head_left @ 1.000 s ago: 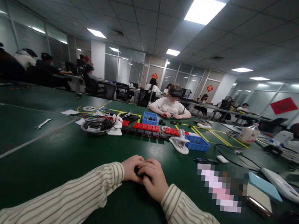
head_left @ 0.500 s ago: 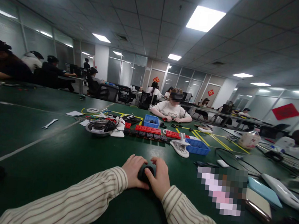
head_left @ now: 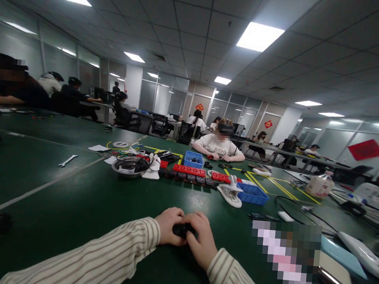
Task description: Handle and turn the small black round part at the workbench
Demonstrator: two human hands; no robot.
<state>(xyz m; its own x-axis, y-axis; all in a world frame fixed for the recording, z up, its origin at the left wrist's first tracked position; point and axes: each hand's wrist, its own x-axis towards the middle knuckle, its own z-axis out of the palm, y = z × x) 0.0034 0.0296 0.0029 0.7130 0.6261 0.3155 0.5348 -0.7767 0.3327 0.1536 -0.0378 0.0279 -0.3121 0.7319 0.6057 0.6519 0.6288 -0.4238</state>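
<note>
Compared with 0.5 s ago, my left hand and right hand narrow from a spread posture, holding the black object between them over the counter, which suggests firmer control for handling.

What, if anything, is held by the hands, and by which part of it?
A small black object, partly hidden: the left hand and right hand clasp it from its two sides.
</note>
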